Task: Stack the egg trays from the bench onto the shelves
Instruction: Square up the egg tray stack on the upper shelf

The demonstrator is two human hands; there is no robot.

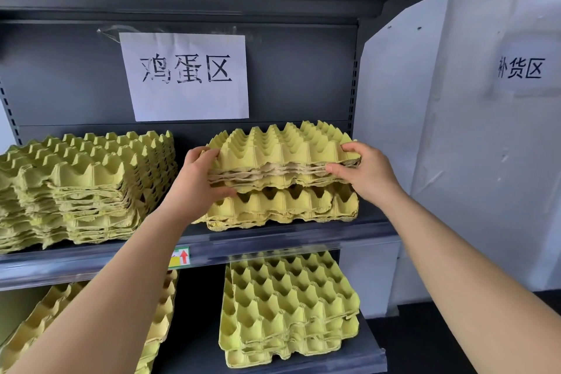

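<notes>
So the person is gripping a bundle of egg trays (282,146) at its two near corners. It's that moulded paper pulp stuff, yellow-green, rough and fibrous, with rows of pointy cones and round cups. The left hand (198,173) is pinching the left corner, fingers (209,151) curled over the top edge and thumb tucked under. The right hand (364,173) is doing the same on the right corner, with its thumb pressing the layered edge. The layers are nested too tightly for me to count.

The bundle is sitting right over a short stack (282,206) on the right side of the middle shelf (273,243), which is dark grey metal. Can't tell if it's fully resting there or hovering just above.

Counting stacks on the shelves, I'm getting four. There's that short one and a much taller stack (85,185) to its left. A lower right stack (288,307) is lying on the bottom shelf (373,355). A lower left stack (164,313) is mostly hiding behind the left forearm.

Two white paper signs: one (185,76) is taped to the shelf's back panel, and a second (519,68) is on the white wall to the right. One small label with a red arrow (180,256) is sticking to the shelf's front edge.
</notes>
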